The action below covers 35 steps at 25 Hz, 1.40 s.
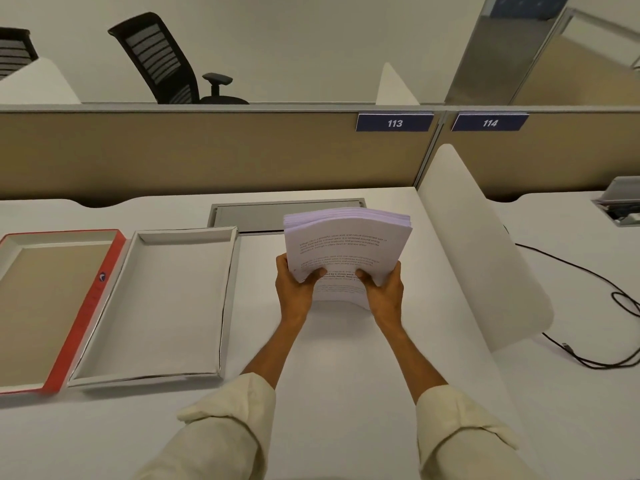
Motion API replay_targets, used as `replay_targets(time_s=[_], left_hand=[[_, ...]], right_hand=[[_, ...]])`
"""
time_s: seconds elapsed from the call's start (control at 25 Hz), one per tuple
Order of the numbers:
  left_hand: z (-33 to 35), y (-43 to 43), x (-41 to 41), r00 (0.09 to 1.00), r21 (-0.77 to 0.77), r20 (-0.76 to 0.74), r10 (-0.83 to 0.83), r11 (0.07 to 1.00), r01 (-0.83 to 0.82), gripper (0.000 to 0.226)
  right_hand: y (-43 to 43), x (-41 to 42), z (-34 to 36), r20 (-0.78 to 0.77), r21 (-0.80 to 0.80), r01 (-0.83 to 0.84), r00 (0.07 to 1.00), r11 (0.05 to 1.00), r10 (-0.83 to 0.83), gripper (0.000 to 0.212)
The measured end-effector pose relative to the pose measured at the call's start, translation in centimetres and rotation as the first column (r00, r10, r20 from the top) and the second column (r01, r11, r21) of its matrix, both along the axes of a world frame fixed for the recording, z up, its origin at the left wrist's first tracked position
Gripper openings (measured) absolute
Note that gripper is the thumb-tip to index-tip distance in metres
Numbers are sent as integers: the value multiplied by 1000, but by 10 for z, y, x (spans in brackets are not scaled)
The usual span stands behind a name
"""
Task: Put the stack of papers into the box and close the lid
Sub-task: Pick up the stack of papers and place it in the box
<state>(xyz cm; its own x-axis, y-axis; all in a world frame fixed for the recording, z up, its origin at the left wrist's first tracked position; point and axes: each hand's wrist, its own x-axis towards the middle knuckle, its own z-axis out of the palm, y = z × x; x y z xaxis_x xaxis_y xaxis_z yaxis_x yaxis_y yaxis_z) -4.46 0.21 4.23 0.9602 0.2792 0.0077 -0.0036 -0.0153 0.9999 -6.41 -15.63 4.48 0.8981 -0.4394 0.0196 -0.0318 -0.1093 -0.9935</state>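
A thick stack of printed white papers (346, 244) is held upright and bent, its lower edge resting on the white desk (311, 358). My left hand (296, 289) grips its lower left side and my right hand (382, 292) grips its lower right side, thumbs on the front sheet. To the left lies the open white box (228, 271), empty inside. Its lid (93, 306), red-edged with a brown inner face, lies upside down at the far left, touching the box.
A grey cable hatch (249, 216) is set into the desk behind the box and papers. A white curved divider (485, 258) rises on the right, with black cables (606, 306) beyond it. A beige partition (207, 154) closes the back of the desk.
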Motion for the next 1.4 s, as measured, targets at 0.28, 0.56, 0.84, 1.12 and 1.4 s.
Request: replay_targets(time_s=[0.28,0.56,0.84,1.12,1.4], left_hand=[[-7,16,9,996,52,-47,-79,995,82,62],[9,13,14,994,102,-71,-84,991,91,39],[61,70,42,987,261,-156,-25,963,66,49],[69,181,49,964,360,-267,-2,928,102,45],[38,280,32,935,431,-348,68,897,95,46]], right_hand=[[-4,2,2,-18,7,-5,1000,1000,5,70],[11,10,14,-26,12,49,998,999,-49,46],[48,49,65,-204,-198,-10,979,980,-31,55],[142,64,62,-331,-156,-207,932,966,146,46],[244,54,27,-420,-80,-273,881,959,216,46]])
